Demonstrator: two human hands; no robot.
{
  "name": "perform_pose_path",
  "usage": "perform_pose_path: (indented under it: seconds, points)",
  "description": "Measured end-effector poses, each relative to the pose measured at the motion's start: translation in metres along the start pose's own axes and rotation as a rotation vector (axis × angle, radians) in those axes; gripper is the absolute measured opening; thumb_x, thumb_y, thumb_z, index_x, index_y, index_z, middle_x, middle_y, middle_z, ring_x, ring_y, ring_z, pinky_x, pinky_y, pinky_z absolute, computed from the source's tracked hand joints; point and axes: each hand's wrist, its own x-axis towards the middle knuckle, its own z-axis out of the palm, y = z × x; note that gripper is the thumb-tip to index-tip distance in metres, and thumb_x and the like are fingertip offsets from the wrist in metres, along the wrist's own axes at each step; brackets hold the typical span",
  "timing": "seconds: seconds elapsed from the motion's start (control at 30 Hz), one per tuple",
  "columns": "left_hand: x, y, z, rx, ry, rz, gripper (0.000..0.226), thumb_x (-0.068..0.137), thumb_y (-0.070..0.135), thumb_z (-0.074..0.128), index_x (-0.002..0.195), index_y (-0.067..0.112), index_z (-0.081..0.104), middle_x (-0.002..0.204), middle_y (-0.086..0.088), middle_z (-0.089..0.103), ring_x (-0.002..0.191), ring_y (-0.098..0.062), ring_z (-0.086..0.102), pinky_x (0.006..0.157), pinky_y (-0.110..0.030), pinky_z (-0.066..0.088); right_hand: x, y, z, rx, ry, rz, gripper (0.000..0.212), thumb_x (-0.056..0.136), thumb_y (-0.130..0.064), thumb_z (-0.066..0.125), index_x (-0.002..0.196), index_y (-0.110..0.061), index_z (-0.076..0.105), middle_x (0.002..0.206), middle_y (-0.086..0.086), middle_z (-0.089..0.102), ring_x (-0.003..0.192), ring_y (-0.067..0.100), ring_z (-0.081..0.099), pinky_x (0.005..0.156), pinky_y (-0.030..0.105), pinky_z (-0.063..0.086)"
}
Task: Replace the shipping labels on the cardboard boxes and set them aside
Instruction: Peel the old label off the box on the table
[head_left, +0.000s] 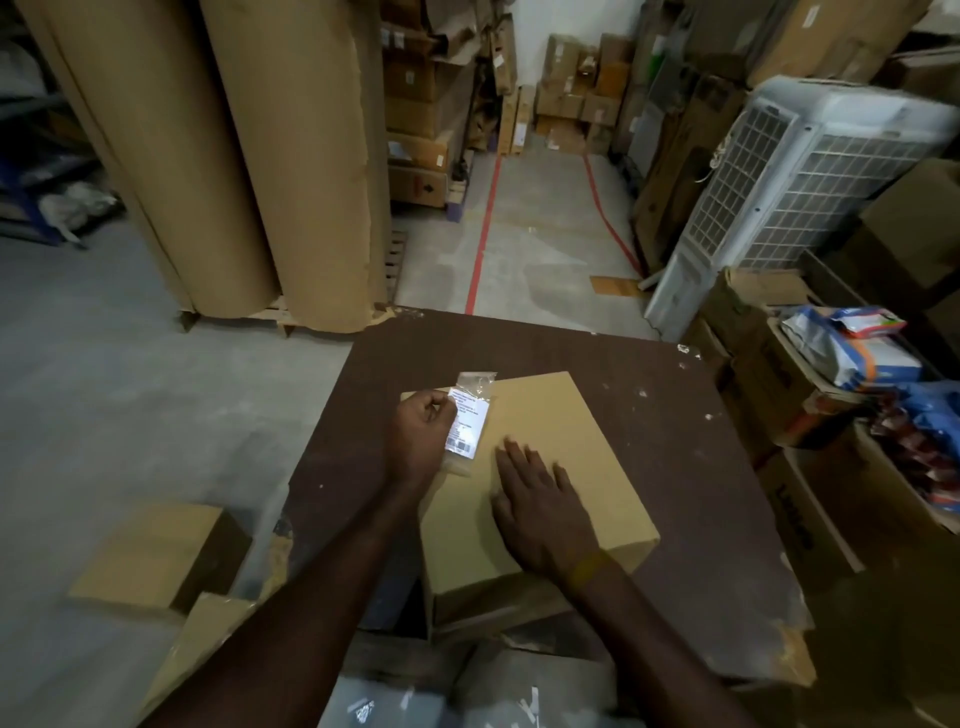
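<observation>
**boxguy:** Head view, looking down at my worktop, a dark brown board with chipped edges. One cardboard box sits on it, turned at an angle, plain top facing up.

**tapefan:** Where's the label?

**boxguy:** In my left hand. My fingers are curled round the label, pinching it near its upper edge. It's white with print and a barcode at the lower end, inside a clear sleeve, and it hangs over the box's left side. Can't tell whether it's stuck down anywhere.

**tapefan:** And the other hand?

**boxguy:** Right hand lies flat on the box top, fingers straight and spread, gripping nothing, just beside the label.

**tapefan:** Anything else around?

**boxguy:** Another box on the floor to my left, well apart from the worktop. Big brown paper rolls stand on a pallet behind it. On the right, a white air cooler and open cartons holding packets.
</observation>
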Motion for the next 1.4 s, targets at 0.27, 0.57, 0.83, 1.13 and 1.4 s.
perform_pose_path:
  seconds: [0.27, 0.57, 0.83, 1.13, 1.4]
  points:
    - [0.001, -0.003, 0.002, 0.019, 0.005, -0.001, 0.009, 0.089, 0.028, 0.065, 0.087, 0.022, 0.070, 0.087, -0.004, 0.074, 0.080, -0.022, 0.072, 0.073, -0.051, 0.059, -0.025, -0.014, 0.013, 0.062, 0.027, -0.016, 0.077, 0.094, -0.061, -0.006, 0.160, -0.020, -0.004, 0.166, -0.001, -0.013, 0.154, 0.016, -0.006, 0.121, 0.032, -0.004]
    - [0.003, -0.005, 0.003, 0.088, 0.010, 0.030, 0.010, 0.093, 0.020, 0.065, 0.090, 0.014, 0.072, 0.084, -0.004, 0.073, 0.077, -0.021, 0.072, 0.069, -0.046, 0.059, 0.024, -0.008, 0.003, 0.041, 0.046, 0.065, 0.063, 0.106, -0.043, 0.018, 0.160, -0.013, 0.003, 0.168, 0.005, -0.004, 0.154, 0.023, 0.001, 0.123, 0.040, 0.003]
    - [-0.001, -0.003, 0.005, 0.088, 0.006, 0.038, 0.009, 0.093, 0.017, 0.066, 0.090, 0.011, 0.071, 0.087, -0.007, 0.074, 0.074, -0.017, 0.070, 0.064, -0.033, 0.056, -0.047, 0.000, 0.011, 0.065, -0.035, -0.079, 0.111, 0.063, -0.073, -0.039, 0.159, -0.026, -0.007, 0.162, -0.010, -0.019, 0.153, 0.011, -0.009, 0.117, 0.027, -0.008]
    - [0.001, -0.003, 0.003, 0.061, -0.012, 0.010, 0.010, 0.092, 0.022, 0.064, 0.083, 0.018, 0.068, 0.084, -0.008, 0.074, 0.077, -0.025, 0.072, 0.067, -0.051, 0.059, -0.013, -0.024, 0.007, 0.090, -0.010, -0.022, 0.086, 0.088, -0.069, -0.009, 0.159, -0.020, -0.006, 0.166, 0.000, -0.015, 0.154, 0.018, -0.010, 0.121, 0.034, -0.006]
    - [0.003, -0.008, 0.003, 0.083, -0.020, 0.021, 0.033, 0.079, 0.051, 0.055, 0.084, 0.022, 0.070, 0.083, 0.001, 0.075, 0.074, -0.017, 0.072, 0.067, -0.047, 0.060, -0.021, 0.011, 0.001, 0.030, -0.007, 0.079, 0.086, 0.088, -0.068, -0.018, 0.159, -0.021, -0.006, 0.166, -0.004, -0.014, 0.154, 0.018, -0.004, 0.122, 0.039, -0.001]
